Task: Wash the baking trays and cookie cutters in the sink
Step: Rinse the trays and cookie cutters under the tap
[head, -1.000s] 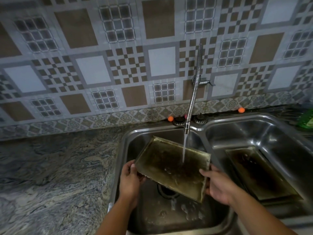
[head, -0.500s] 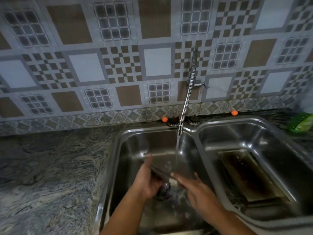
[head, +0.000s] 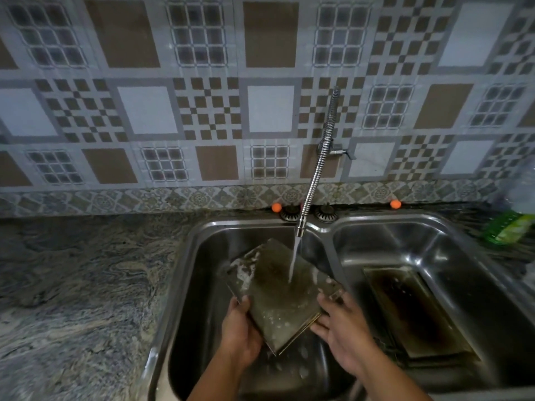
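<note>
Fingers of your left hand (head: pixel 241 328) curl round the baking tray (head: pixel 278 290); your right hand (head: pixel 341 331) lies spread along its edge. Keep the tray tilted over the left basin (head: pixel 199 270) so the faucet (head: pixel 318 169) stream sweeps the suds.

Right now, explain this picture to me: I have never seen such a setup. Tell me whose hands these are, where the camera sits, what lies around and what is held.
There is no machine here. A person wears one wide camera on the head, looking down at their own two hands over a double sink. The left hand grips the near left edge of a soapy tray; the right hand rests on its right edge with fingers spread. The tray is tilted under running water from the tap. A second, darkly stained tray lies in the right basin. A green scrubber sits on the stone counter at far right.
</note>
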